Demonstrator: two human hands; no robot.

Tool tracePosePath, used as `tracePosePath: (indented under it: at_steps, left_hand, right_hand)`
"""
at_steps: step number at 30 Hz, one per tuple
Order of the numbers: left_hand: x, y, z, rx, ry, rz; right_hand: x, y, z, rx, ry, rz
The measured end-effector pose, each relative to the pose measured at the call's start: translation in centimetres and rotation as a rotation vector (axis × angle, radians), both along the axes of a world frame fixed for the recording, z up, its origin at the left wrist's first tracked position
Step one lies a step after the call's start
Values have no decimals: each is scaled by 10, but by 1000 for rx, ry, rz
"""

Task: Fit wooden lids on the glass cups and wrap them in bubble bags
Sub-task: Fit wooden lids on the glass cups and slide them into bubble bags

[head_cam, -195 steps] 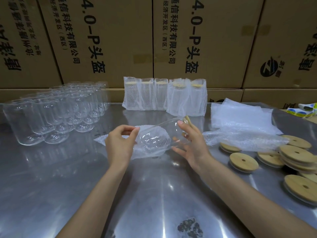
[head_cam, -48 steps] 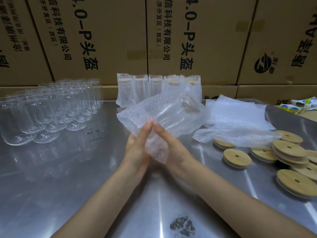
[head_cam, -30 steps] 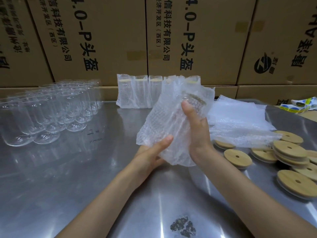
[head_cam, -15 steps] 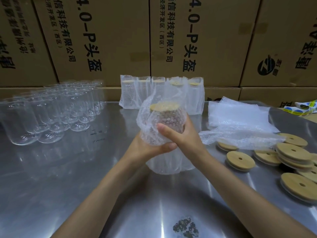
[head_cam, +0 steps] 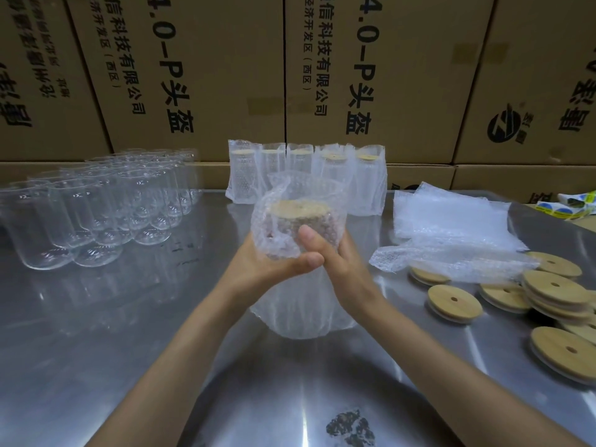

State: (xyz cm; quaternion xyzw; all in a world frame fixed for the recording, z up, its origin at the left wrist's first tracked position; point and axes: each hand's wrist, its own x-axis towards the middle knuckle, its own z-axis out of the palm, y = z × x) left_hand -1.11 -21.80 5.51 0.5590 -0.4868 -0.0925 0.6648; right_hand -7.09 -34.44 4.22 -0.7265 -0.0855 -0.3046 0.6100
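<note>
Both hands, the left hand (head_cam: 258, 262) and right hand (head_cam: 335, 262), wrapped snugly around the bagged cup (head_cam: 300, 240) in the middle of the frame, holding it upright on the table (head_cam: 129, 350), likely so its wooden lid (head_cam: 298, 209) stayed on.

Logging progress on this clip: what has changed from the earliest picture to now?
The lidded cup, then lying sideways half into the bubble bag, now stands upright fully inside it. The left hand and right hand have moved from its ends to grip its sides through the bag. The bare cups, five wrapped cups, spare bags and loose lids are unchanged.
</note>
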Motion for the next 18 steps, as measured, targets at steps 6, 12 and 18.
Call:
tracePosePath:
  at_steps: [6, 12, 18]
  left_hand:
    - [9, 3, 1, -113, 40, 118]
    - [15, 2, 0, -201, 145, 329]
    - [10, 2, 6, -253, 7, 501]
  right_hand:
    - [2, -5, -2, -172, 106, 22]
    - [8, -6, -35, -347, 193, -12]
    - [19, -1, -50, -364, 207, -74]
